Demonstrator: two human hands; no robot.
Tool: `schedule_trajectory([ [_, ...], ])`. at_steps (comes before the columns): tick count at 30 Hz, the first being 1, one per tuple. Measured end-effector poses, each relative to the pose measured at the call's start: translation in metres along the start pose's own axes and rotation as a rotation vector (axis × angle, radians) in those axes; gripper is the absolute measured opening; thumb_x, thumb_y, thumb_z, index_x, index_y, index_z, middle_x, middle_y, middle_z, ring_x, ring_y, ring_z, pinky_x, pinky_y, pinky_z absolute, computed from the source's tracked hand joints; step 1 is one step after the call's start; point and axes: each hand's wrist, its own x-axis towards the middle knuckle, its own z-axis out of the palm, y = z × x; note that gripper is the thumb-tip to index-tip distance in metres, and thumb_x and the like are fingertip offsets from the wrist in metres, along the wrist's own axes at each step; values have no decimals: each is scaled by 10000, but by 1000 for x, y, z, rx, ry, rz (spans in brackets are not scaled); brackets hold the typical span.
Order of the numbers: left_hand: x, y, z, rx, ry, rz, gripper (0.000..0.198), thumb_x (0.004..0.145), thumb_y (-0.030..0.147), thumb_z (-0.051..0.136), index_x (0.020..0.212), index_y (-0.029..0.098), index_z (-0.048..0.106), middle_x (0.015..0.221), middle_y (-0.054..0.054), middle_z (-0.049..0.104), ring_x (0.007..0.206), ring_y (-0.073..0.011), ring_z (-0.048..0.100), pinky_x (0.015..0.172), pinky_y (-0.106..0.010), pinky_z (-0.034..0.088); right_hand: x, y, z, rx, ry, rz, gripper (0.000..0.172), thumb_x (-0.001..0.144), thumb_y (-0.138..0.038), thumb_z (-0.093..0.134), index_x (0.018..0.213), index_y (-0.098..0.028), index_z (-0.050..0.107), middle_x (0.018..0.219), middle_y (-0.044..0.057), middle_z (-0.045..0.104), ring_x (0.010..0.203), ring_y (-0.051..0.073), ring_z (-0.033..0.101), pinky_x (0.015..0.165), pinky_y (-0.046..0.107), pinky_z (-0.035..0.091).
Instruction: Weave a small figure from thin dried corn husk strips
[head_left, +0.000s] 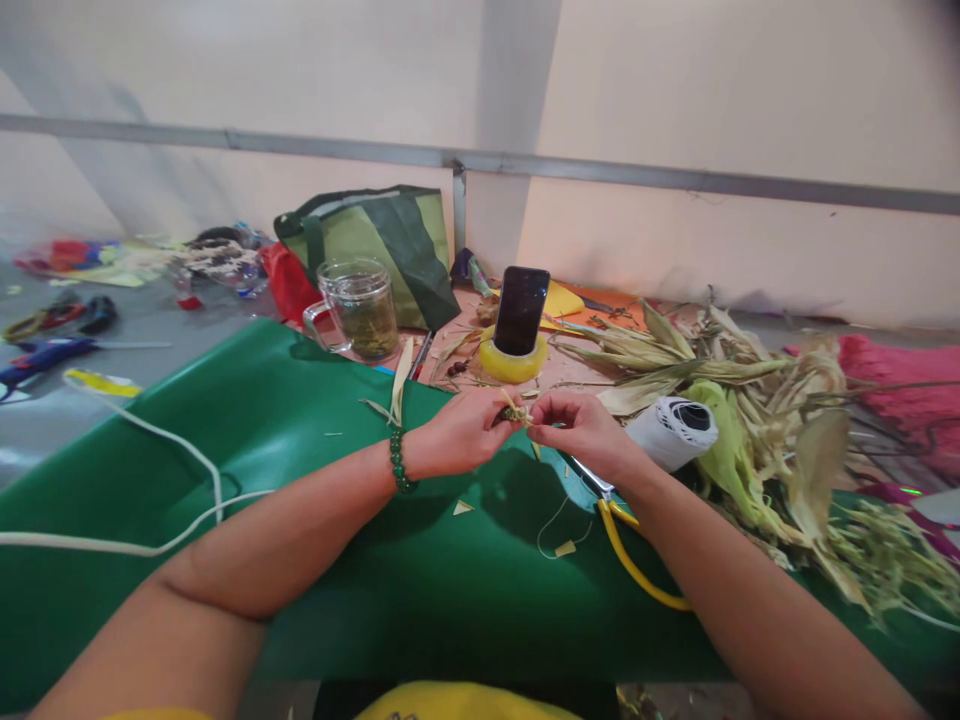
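My left hand (pixel 466 432), with a green bead bracelet (pixel 398 462) at its wrist, is closed in a pinch on a small pale piece of dried corn husk (pixel 517 412). My right hand (pixel 581 428) meets it from the other side, thumb and fingertips closed on the same piece. The fingers partly cover the piece, so its shape is hard to make out. Scissors with yellow handles (pixel 628 560) lie under my right wrist, their blades partly hidden. Below the hands, small husk scraps (pixel 463 508) and a thin thread (pixel 541 535) rest on the green mat (pixel 420 600).
A white roll (pixel 660 435) and a heap of dried corn husks (pixel 799 440) lie to the right. Behind the hands, a phone (pixel 522 310) stands in a yellow tape roll (pixel 513 362). A glass mug (pixel 367 315), striped bag (pixel 397 240), white cord (pixel 172 440) and blue glue gun (pixel 41 360) are leftward.
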Motion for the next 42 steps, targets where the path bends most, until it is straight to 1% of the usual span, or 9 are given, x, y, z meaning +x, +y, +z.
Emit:
schedule_trajectory([
  [4, -1, 0, 1, 44, -10, 4, 64, 830, 172, 485, 804, 159, 542, 767, -39, 604, 706, -155, 527, 651, -270, 386, 1, 1, -2, 24, -63, 18, 230, 649, -364, 662, 616, -161, 558, 562, -38, 512, 520, 77, 430, 512, 221, 339],
  [8, 0, -1, 2, -20, -41, 2, 90, 849, 173, 472, 785, 159, 535, 769, -34, 596, 711, -146, 521, 670, -266, 392, -1, -1, -1, -97, -28, -63, 249, 682, -386, 654, 626, -165, 553, 570, -38, 504, 503, 73, 411, 484, 214, 330],
  [12, 3, -4, 4, -103, -35, -5, 110, 844, 180, 495, 743, 153, 529, 711, -17, 571, 672, -133, 499, 640, -251, 387, -4, -4, -1, -176, 11, -103, 244, 706, -401, 639, 689, -164, 585, 629, -15, 558, 538, 93, 466, 495, 219, 373],
  [19, 3, -3, 4, -56, -36, -40, 107, 841, 172, 496, 769, 151, 573, 745, -32, 620, 706, -148, 551, 674, -257, 416, -6, -2, -4, -375, -48, -193, 288, 800, -378, 544, 656, -154, 656, 594, 4, 591, 570, 111, 491, 512, 218, 369],
  [26, 2, 1, 3, 83, -91, -51, 128, 832, 153, 471, 781, 152, 588, 806, -60, 665, 767, -175, 602, 700, -263, 438, -8, 3, 0, -501, 35, -261, 170, 744, -251, 541, 655, -168, 660, 582, 2, 638, 520, 110, 528, 506, 213, 399],
  [33, -1, 5, 3, 143, -87, -38, 106, 794, 114, 481, 752, 142, 574, 778, -75, 638, 755, -193, 581, 664, -272, 427, -21, 1, 13, -1031, 260, -463, 145, 754, -182, 526, 649, -188, 627, 625, 37, 647, 615, 161, 586, 589, 259, 399],
  [36, 2, 2, 1, -42, -68, -35, 97, 796, 131, 502, 710, 143, 548, 675, -25, 573, 657, -145, 515, 608, -241, 388, -27, -13, 6, -1096, 230, -390, 185, 817, -260, 519, 680, -197, 627, 656, 41, 663, 625, 168, 597, 597, 268, 398],
  [39, 6, -5, -4, -340, -66, -23, 84, 792, 164, 534, 712, 138, 534, 637, 17, 515, 621, -105, 460, 590, -211, 367, -41, -33, -12, -1136, 92, -225, 292, 886, -402, 463, 750, -213, 639, 694, 40, 684, 622, 184, 615, 578, 280, 393],
  [42, 8, -8, -12, -591, -71, -79, 119, 804, 231, 541, 737, 137, 514, 619, 41, 454, 577, -84, 400, 545, -203, 325, -65, -36, -30, -1206, -16, -64, 292, 915, -397, 405, 901, -223, 638, 836, 63, 714, 705, 212, 659, 607, 292, 415],
])
